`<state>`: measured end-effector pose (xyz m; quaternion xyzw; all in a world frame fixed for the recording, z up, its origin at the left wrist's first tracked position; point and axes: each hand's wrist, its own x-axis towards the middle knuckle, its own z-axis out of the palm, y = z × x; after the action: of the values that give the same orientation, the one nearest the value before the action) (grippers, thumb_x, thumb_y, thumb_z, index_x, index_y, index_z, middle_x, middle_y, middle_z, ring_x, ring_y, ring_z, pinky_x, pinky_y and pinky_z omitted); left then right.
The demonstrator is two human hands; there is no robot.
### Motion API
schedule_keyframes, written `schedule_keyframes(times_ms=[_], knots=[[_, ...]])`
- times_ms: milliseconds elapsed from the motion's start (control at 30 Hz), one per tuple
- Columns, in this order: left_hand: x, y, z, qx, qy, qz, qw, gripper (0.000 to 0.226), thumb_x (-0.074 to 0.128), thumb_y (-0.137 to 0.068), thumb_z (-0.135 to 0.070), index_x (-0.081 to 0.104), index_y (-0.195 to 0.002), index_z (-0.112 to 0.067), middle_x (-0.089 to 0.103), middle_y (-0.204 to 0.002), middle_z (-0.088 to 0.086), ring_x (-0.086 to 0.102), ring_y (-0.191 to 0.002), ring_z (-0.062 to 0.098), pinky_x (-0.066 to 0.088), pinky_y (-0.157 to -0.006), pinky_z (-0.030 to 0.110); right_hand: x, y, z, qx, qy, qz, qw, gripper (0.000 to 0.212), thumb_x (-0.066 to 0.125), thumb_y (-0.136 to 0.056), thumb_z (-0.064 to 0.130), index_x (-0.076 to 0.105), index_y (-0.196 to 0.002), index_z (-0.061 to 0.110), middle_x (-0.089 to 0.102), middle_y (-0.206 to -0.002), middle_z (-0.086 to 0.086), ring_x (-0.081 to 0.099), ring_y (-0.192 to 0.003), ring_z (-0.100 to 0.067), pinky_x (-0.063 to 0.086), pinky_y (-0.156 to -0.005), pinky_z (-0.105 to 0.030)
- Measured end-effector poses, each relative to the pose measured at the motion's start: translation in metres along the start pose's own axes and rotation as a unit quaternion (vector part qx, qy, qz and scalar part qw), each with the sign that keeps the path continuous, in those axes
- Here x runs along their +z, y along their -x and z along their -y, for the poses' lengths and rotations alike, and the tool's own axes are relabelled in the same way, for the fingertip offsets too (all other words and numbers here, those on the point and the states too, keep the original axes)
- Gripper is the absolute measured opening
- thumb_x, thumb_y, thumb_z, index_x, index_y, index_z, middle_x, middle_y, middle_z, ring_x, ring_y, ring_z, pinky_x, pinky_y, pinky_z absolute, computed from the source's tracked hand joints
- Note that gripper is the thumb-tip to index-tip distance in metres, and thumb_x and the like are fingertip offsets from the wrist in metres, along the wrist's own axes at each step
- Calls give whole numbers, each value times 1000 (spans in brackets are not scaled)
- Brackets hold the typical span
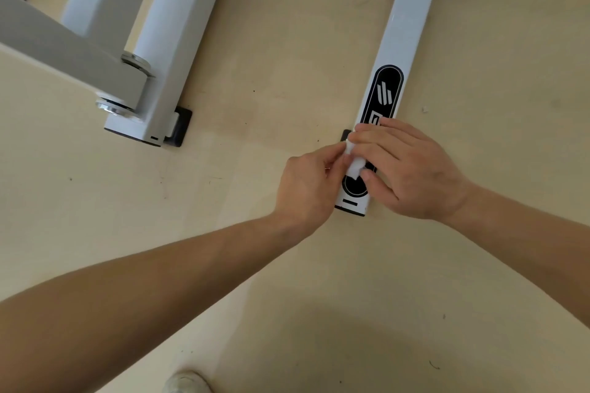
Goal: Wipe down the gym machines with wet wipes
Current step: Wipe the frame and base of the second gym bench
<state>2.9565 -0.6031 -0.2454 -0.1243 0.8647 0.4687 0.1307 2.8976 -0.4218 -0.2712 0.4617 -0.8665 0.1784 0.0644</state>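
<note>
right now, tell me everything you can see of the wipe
The wipe is small, white and crumpled into a wad. It sits over the black label near the end of the white bar. The left hand pinches its left edge; the right hand holds it from the right, hiding part of it.

This is a gym. A white metal machine bar (405,35) lies on the smooth tan floor (271,41) and has a black logo sticker (388,89) on it. Left of that bar stand thicker white posts (178,25) with shiny bolts (137,62) and a black foot pad (182,124).
</note>
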Motion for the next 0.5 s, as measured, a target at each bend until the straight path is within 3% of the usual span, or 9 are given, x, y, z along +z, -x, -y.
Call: schedule_keyframes(times_ms=[167, 233, 300, 367, 433, 500], knots=[[1, 27, 18, -15, -1, 7, 1000, 26, 55, -101, -40, 70, -122, -37, 77, -92, -3, 70, -87, 17, 55, -82, 40, 2, 24, 17, -9, 24, 30, 999, 48, 47, -97, 25, 58, -138, 2, 53, -146, -17, 49, -138, -32, 35, -115, -51], [0, 41, 26, -7, -14, 14, 1000, 29, 53, -101, -43, 66, -127, -41, 76, -92, -3, 69, -82, 14, 55, -82, 37, 6, 37, 31, -25, 23, 52, 998, 54, 47, -96, 28, 52, -143, 1, 44, -153, -17, 40, -144, -33, 34, -116, -53], [2, 49, 28, -4, -37, 21, 999, 31, 49, -103, -46, 63, -131, -43, 74, -81, 0, 57, -61, 13, 53, -70, 28, 8, 43, 38, -42, 17, 60, 997, 58, 48, -96, 30, 47, -146, 0, 40, -156, -16, 35, -147, -32, 34, -116, -55], [4, 46, 24, -9, -50, 18, 999, 31, 45, -105, -46, 65, -128, -40, 58, -57, -2, 42, -52, 14, 40, -56, 22, 8, 40, 30, -58, 25, 61, 996, 56, 47, -97, 29, 49, -145, 0, 41, -155, -16, 36, -147, -31, 34, -115, -56], [5, 31, 15, -12, -63, 14, 998, 32, 43, -106, -42, 69, -121, -34, 45, -50, -4, 40, -50, 14, 36, -54, 24, 7, 29, 13, -49, 46, 67, 995, 54, 44, -99, 30, 51, -144, 1, 42, -155, -15, 37, -146, -30, 33, -116, -56], [6, 6, 3, -14, -58, 15, 998, 33, 41, -106, -40, 71, -112, -28, 52, -55, -5, 48, -53, 13, 42, -57, 28, 5, 15, -5, -19, 73, 75, 994, 56, 39, -101, 35, 48, -146, 3, 41, -156, -13, 37, -146, -28, 29, -118, -54]])
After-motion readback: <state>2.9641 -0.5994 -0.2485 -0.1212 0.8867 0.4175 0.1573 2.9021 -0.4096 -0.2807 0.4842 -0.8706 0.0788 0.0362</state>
